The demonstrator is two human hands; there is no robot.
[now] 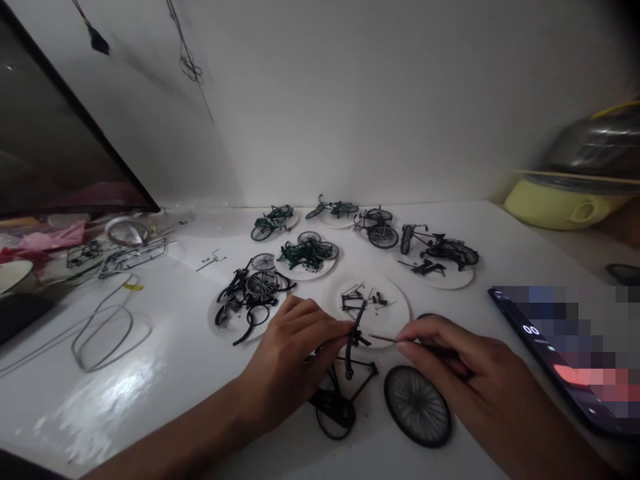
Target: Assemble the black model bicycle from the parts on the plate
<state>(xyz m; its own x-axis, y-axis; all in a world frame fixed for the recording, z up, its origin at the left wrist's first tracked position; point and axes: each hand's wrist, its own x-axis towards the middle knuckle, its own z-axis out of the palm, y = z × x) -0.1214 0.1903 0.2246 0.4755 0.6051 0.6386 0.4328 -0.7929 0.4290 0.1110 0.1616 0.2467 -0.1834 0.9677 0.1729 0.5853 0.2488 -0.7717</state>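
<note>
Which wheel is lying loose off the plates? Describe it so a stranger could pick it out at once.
On the white tabletop, find the person's right hand near the front edge. Just below it lies a black spoked model bicycle wheel, flat on the surface. Unlike the wheels on the paper plates, it sits off any plate, beside the partly built black model bicycle frame.

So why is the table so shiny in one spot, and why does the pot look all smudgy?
In the head view, a bright glare from the light streaks across the table at lower left, while the pot at upper right is smeared and out of focus because it sits at the blurry edge of the picture.
</note>
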